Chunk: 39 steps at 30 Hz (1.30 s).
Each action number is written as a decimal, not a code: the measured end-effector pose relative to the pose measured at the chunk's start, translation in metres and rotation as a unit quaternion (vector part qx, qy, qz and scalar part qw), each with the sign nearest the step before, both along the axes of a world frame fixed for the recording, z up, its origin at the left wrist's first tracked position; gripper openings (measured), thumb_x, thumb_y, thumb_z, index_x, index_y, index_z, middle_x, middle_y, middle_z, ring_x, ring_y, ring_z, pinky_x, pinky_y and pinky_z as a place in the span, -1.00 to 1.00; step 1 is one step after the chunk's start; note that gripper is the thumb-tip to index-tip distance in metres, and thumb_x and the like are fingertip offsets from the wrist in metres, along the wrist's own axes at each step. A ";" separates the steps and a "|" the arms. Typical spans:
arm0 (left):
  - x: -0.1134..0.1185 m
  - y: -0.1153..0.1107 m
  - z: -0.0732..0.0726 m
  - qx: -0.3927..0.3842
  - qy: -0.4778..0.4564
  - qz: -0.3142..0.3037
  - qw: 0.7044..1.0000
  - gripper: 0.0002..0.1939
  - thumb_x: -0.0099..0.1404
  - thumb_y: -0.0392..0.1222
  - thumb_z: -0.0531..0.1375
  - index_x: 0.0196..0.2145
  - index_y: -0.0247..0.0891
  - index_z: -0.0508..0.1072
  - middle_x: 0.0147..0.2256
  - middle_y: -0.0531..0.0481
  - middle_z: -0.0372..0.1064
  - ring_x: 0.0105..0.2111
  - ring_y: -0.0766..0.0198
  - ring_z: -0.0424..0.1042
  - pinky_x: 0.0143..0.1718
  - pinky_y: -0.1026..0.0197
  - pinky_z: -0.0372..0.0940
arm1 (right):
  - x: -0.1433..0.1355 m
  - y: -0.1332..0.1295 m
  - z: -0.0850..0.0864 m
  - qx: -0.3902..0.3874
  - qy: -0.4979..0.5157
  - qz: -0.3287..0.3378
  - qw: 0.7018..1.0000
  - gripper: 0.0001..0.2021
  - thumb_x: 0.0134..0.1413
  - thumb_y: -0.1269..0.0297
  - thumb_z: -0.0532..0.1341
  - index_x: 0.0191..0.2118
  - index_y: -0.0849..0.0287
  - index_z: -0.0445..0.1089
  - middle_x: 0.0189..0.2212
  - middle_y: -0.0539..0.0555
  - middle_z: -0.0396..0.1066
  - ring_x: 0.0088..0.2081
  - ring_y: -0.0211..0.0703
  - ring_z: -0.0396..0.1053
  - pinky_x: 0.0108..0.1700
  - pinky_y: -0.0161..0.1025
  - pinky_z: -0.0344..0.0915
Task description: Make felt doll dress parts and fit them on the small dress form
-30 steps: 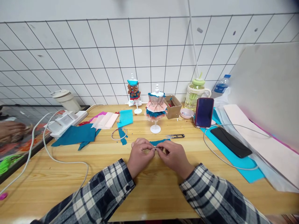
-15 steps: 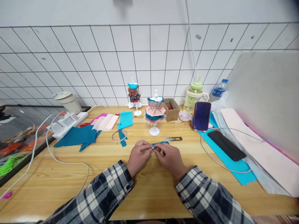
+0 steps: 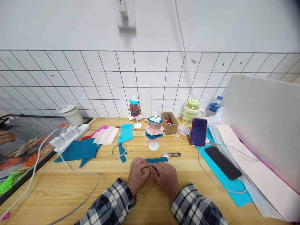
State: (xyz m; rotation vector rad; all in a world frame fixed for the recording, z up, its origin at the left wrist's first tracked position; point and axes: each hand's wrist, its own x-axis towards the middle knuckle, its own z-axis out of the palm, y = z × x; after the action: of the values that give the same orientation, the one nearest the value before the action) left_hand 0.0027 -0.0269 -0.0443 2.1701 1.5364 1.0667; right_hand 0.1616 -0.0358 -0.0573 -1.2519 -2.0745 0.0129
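Note:
Near the front middle of the table, my left hand (image 3: 140,175) and my right hand (image 3: 166,177) meet fingertip to fingertip. Both are closed in a pinch around something tiny and pale, too small to name. Just beyond the fingers lies a strip of dark teal crepe paper (image 3: 156,160). A pair of thread snips (image 3: 172,154) rests behind my right hand. Farther back stands a small white dress form (image 3: 153,146) wearing a ruffled pink and teal paper dress (image 3: 155,128).
A second dressed form (image 3: 135,109) stands by the wall beside a small cardboard box (image 3: 169,125). A propped phone (image 3: 198,132), a black phone (image 3: 222,162) and paper sheets lie right. Teal paper (image 3: 78,150), a hoop (image 3: 119,150), a power strip (image 3: 70,137) and cables are left. Another person's hand (image 3: 6,137) shows far left.
The view has tilted up, so the table sits lower and a wall socket shows. My hands stay pinched together, now a little nearer me from the teal strip. Another person's hand has appeared far left.

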 end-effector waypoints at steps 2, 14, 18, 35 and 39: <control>0.000 -0.004 0.003 -0.013 0.012 0.000 1.000 -0.92 0.11 -0.26 0.21 -0.51 -0.18 0.50 -0.42 -0.02 0.46 -0.29 0.12 0.38 -0.20 0.01 0.21 | -0.002 -0.003 -0.001 0.005 0.007 0.004 1.000 -0.84 0.14 0.33 0.09 -0.32 0.08 0.43 -0.49 0.02 0.45 -0.43 -0.19 0.37 -0.38 -0.29 0.15; -0.004 -0.015 0.003 0.061 -0.029 -0.124 0.990 -0.82 0.15 -0.40 0.12 -0.36 -0.17 0.45 -0.38 -0.01 0.41 -0.29 0.20 0.33 -0.24 0.09 0.26 | -0.001 -0.003 -0.005 -0.173 0.285 -0.009 0.943 -0.91 0.02 0.33 0.11 -0.44 0.16 0.32 -0.57 -0.06 0.29 -0.57 -0.29 0.25 -0.52 -0.37 0.17; -0.010 -0.026 0.004 0.087 -0.038 -0.153 0.984 -0.77 0.12 -0.48 0.12 -0.32 -0.19 0.40 -0.37 0.00 0.39 -0.29 0.23 0.31 -0.26 0.14 0.26 | 0.016 0.004 -0.004 -0.204 0.364 -0.066 0.906 -0.84 0.11 0.23 0.07 -0.42 0.16 0.27 -0.64 -0.11 0.18 -0.62 -0.31 0.14 -0.57 -0.38 0.10; -0.015 -0.014 -0.005 0.031 -0.029 -0.124 0.991 -0.82 0.19 -0.42 0.12 -0.32 -0.18 0.41 -0.36 -0.03 0.38 -0.27 0.20 0.31 -0.24 0.12 0.26 | 0.088 0.205 0.092 -0.090 -0.040 -0.219 0.971 -0.76 0.13 0.26 0.12 -0.21 0.05 0.54 -0.29 0.13 0.48 -0.22 -0.07 0.36 -0.21 -0.22 0.17; -0.015 -0.013 -0.004 0.027 -0.030 -0.126 0.991 -0.82 0.20 -0.43 0.11 -0.33 -0.19 0.41 -0.36 -0.03 0.39 -0.26 0.20 0.32 -0.23 0.12 0.26 | 0.087 0.208 0.092 -0.113 -0.068 -0.238 0.962 -0.75 0.15 0.20 0.10 -0.22 0.03 0.54 -0.26 0.13 0.48 -0.20 -0.07 0.37 -0.22 -0.23 0.17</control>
State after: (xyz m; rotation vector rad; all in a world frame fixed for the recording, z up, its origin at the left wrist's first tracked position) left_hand -0.0123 -0.0400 -0.0482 2.2719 1.1809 1.0892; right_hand 0.2485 0.1718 0.0344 -1.9157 -1.8697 -0.0580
